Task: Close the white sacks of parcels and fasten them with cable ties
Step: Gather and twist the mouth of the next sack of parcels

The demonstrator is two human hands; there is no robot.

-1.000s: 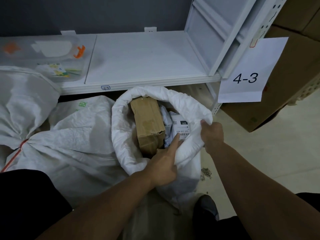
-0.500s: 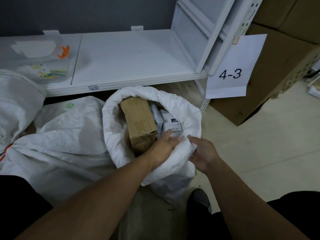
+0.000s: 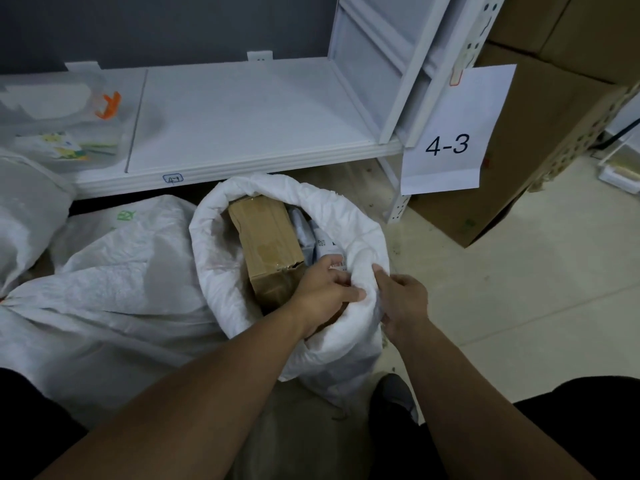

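Observation:
An open white woven sack (image 3: 214,258) stands on the floor with its rim rolled down. Inside are a brown cardboard parcel (image 3: 266,237) and a few grey and white mailers (image 3: 311,237). My left hand (image 3: 325,292) reaches inside the mouth and grips the near right part of the rim from within. My right hand (image 3: 401,303) grips the same stretch of rim from outside, close to the left hand. No cable tie is visible in either hand.
A closed white sack (image 3: 114,289) lies to the left, another (image 3: 27,216) behind it. A white shelf (image 3: 242,112) carries a clear lidded box (image 3: 59,123). A paper sign "4-3" (image 3: 450,133) hangs on the rack. Cardboard boxes (image 3: 540,133) stand at right.
My right hand came down from the sack's right edge to the near rim. My left hand shifted to grip the rim beside it. The view swung slightly right.

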